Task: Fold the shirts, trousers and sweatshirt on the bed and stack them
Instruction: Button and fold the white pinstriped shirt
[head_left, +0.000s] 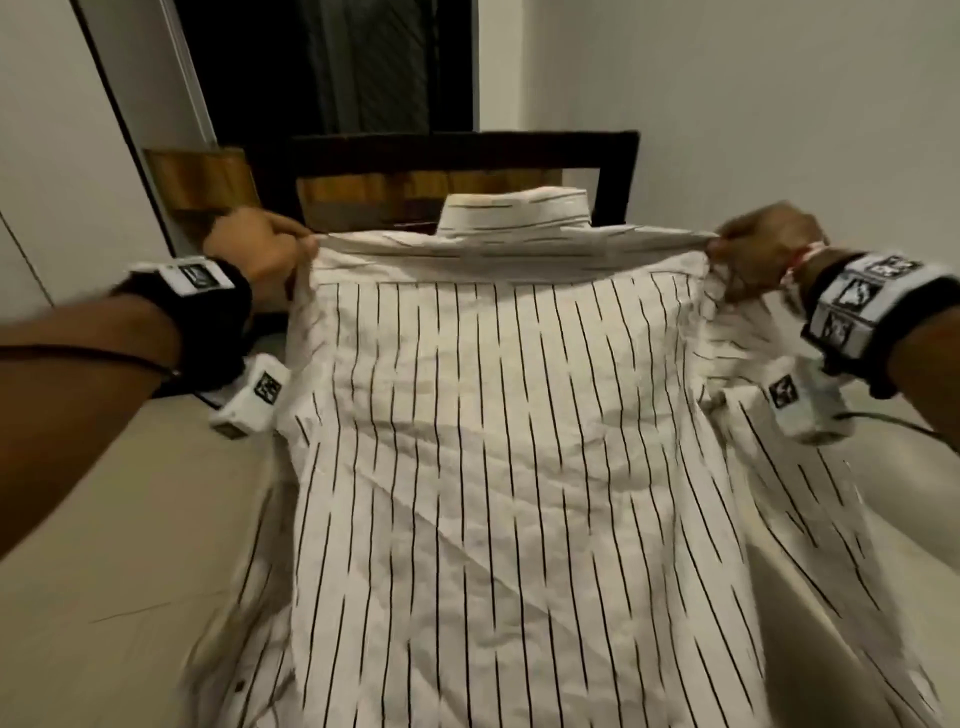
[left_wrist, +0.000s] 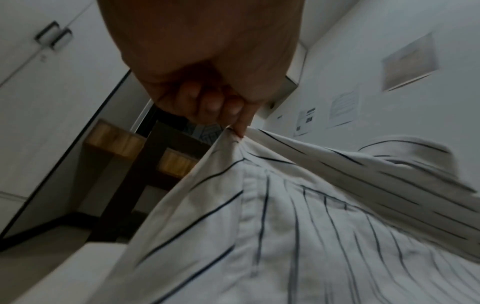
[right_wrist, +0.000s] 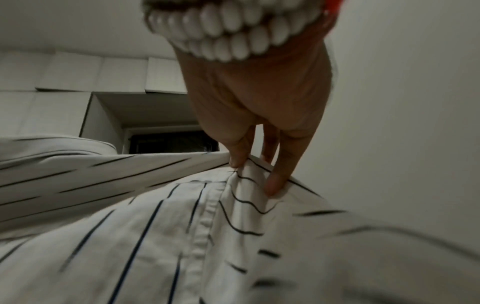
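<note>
Item: 1 striped shirt (head_left: 498, 441), white with dark pinstripes, held up in the air over the bed (head_left: 119, 519), back panel toward the wearer, collar (head_left: 514, 208) uppermost. Left hand (head_left: 265, 249): fingers curled, pinching the left shoulder seam. Right hand (head_left: 763, 249): fingertips (right_wrist: 275, 185) pinching the right shoulder seam. Cloth hangs below both grips, stretched taut between them. Dark headboard (head_left: 462, 150) behind.

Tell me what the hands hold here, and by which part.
Both hold the striped shirt by its shoulders: left hand pinches one shoulder corner, right hand the other.
</note>
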